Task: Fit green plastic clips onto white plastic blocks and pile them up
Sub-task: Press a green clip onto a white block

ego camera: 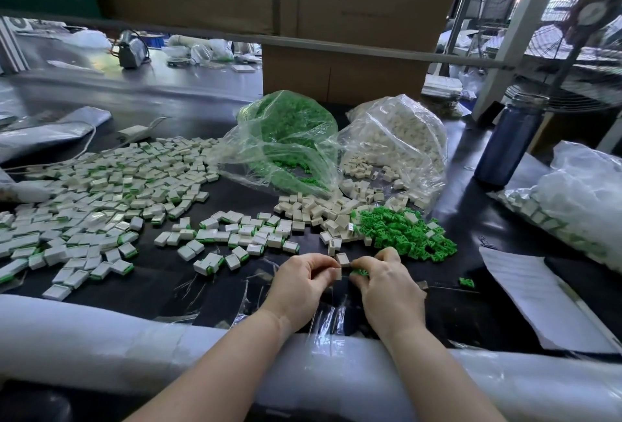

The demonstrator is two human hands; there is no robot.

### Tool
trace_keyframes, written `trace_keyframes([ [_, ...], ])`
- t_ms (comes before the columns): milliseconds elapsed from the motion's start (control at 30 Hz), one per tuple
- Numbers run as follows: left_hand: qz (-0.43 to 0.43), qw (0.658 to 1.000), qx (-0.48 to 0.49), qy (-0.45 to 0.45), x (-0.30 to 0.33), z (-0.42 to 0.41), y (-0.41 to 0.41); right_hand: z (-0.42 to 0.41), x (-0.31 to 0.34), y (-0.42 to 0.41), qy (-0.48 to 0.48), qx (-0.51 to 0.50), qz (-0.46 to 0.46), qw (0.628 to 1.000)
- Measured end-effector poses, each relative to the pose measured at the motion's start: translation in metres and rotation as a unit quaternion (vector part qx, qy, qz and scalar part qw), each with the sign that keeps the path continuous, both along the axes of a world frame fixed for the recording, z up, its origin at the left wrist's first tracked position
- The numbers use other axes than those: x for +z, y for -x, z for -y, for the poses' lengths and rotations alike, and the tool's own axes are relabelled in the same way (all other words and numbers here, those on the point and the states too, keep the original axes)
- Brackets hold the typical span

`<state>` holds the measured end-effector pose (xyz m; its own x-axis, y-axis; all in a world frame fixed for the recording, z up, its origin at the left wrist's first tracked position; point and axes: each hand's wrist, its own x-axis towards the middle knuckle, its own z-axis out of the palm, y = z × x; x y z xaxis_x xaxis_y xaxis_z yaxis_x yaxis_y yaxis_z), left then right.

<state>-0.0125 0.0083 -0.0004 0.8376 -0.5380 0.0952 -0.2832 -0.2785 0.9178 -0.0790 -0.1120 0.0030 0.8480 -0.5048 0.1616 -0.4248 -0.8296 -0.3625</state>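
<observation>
White block point(337, 274) pinched in left hand point(300, 283) fingers, lower centre; green clip point(358, 273) pinched in right hand point(387, 282), just right, touching.

Factory assembly bench: bulk parts bags point(397, 139), cardboard cartons point(340, 75), industrial fan point(572, 51).

Black table point(188, 290) strewn with white blocks point(101, 192), green clips point(404, 233), bags point(289, 139)

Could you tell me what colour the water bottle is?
Dark blue bottle; head view.
</observation>
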Motion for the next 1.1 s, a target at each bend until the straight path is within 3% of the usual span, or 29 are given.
trace_keyframes([
  [233, -0.038, 0.998, -0.005, 0.041, 0.001, -0.001, 0.0, 0.004, -0.003, 0.002, -0.018, -0.005, 0.124, 0.992],
  [333, -0.054, 0.996, -0.01, 0.064, 0.003, -0.003, 0.0, 0.005, -0.004, 0.007, -0.158, 0.017, 0.204, 0.966],
  [433, -0.067, 0.994, -0.017, 0.081, 0.005, -0.004, 0.001, 0.005, 0.002, 0.011, -0.35, 0.032, 0.239, 0.905],
  [500, -0.07, 0.994, -0.019, 0.087, 0.006, -0.004, 0.001, 0.005, 0.005, 0.013, -0.402, 0.054, 0.244, 0.881],
  [1100, -0.043, 0.996, -0.046, 0.059, 0.003, -0.003, -0.001, 0.001, 0.011, 0.016, -0.409, 0.106, 0.2, 0.884],
])
